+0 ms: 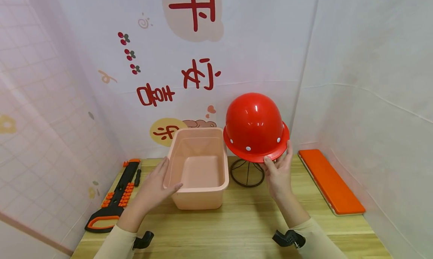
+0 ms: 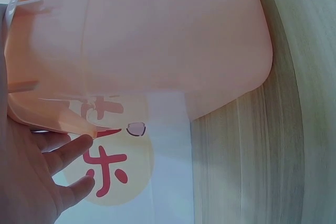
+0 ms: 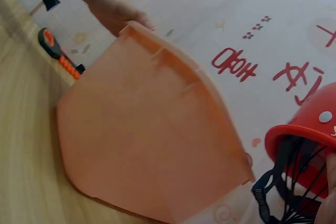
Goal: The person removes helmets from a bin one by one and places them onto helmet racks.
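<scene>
One stand (image 1: pixel 247 173) half hidden under helmet (image 1: pixel 254 125).

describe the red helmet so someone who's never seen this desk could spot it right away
Start at the wooden table against the printed wall. Behind the empty pink tub in the middle, to its right, a black wire stand rises, and the red helmet sits atop it, its brim pinched by the right hand. It is the only round, glossy domed thing there, with white rivets along its rim.

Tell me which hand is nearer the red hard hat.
Right. The right hand grips the red hard hat at its brim; the left hand holds the pink bin, further left.
</scene>
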Demonstrator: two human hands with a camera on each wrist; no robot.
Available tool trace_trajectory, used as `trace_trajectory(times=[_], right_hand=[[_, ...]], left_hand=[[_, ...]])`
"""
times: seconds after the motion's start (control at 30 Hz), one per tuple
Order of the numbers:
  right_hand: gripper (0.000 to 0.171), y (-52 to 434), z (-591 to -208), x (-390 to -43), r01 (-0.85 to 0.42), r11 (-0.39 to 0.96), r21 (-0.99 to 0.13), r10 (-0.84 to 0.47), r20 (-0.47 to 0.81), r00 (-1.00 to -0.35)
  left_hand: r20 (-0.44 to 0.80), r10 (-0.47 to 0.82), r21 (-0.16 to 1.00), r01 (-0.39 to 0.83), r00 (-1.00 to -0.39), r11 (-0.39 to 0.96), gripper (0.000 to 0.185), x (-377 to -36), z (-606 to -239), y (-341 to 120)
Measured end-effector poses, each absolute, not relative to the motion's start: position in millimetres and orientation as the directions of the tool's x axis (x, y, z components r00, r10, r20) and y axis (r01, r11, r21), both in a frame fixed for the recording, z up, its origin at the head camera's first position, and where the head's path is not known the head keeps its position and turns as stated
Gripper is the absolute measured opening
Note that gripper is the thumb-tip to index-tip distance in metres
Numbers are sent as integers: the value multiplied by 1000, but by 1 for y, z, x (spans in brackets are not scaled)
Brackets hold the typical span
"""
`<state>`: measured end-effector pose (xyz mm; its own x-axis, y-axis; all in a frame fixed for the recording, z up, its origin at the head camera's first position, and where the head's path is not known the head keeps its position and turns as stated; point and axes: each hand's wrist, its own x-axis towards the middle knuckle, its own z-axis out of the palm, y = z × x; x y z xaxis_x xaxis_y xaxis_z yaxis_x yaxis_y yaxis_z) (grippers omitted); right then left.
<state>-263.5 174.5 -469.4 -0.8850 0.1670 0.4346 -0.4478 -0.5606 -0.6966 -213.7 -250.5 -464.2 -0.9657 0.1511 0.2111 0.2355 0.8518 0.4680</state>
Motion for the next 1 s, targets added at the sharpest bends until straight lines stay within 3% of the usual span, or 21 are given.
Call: trace_trajectory(times=[0.27,0.53,1.0], right_hand=[[105,170,-483,-264,-466,-572,-675,221,421,-880],[108,167,-495,-261,-442,-506,-740,263,356,-897],[106,163,-498,-258,-458,-477,-750,294,354,-888]], left_hand=[[222,158,465,247,-962,850,113,-213,-465,-250],[237,169,455,264,-957,851,114,-213,-464,-250],[241,178,452,272,-954,849,112,-213,-464,-251]])
